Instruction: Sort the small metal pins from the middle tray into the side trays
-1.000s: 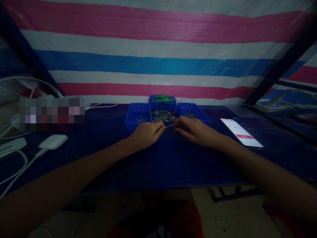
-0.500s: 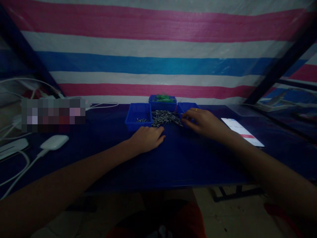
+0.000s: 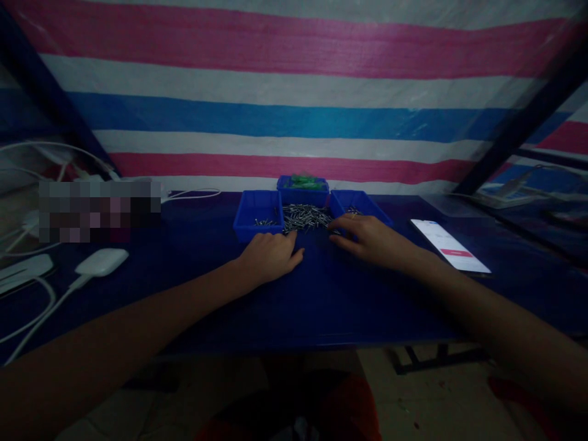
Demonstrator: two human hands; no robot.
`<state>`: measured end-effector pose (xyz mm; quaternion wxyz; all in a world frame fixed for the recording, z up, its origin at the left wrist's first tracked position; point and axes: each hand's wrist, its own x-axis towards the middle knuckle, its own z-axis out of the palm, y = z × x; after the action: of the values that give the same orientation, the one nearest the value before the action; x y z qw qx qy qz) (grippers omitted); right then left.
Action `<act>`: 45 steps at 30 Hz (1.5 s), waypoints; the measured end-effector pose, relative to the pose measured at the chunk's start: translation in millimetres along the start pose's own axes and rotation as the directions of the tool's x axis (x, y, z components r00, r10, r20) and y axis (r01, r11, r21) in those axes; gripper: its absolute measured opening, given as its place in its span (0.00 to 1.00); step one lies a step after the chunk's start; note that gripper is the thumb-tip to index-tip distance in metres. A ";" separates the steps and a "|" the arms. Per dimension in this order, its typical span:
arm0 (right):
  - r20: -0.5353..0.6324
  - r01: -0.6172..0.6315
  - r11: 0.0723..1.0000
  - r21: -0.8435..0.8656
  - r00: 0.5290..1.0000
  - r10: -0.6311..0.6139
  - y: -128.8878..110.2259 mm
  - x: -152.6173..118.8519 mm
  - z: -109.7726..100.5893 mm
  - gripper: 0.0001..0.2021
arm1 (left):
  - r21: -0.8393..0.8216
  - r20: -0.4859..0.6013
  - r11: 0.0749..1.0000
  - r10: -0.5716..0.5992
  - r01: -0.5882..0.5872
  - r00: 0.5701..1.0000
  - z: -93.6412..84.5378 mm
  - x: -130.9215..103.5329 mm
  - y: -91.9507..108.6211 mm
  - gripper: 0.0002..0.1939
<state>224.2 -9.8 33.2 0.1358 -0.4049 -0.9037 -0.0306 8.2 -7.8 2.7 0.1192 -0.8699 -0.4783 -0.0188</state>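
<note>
A pile of small metal screw-like pieces (image 3: pixel 305 215) lies on the blue table between blue bins. My left hand (image 3: pixel 271 257) rests at the pile's near left edge, in front of the left bin (image 3: pixel 258 231). Its index finger reaches to the pieces and the thumb stands apart; I see nothing held. At the pile's right edge is my right hand (image 3: pixel 370 239), in front of the right bin (image 3: pixel 379 212), with finger and thumb apart and tips touching or just over the pieces. Some pieces lie inside both side bins.
Behind the pile stands a back bin (image 3: pixel 303 196) holding green items (image 3: pixel 304 182). A lit phone (image 3: pixel 450 246) lies to the right on the table (image 3: pixel 321 306). On the left are a white charger (image 3: pixel 101 263) and cables. A striped sheet (image 3: pixel 294 122) hangs behind.
My right hand has moved left and slightly down, from the front of the right bin to the pile's edge, uncovering more of that bin. My left hand has barely shifted.
</note>
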 end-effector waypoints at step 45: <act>0.235 0.087 0.988 0.131 0.965 -0.117 -1.0 -1.8 5.6 0.12 | 0.013 -0.032 0.996 0.087 -0.086 0.996 2.4 2.0 -3.1 0.23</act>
<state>223.4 -10.9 27.3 0.0467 -0.3497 -0.9333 0.0662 6.5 -4.0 1.2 0.1326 -0.8887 -0.4382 -0.0248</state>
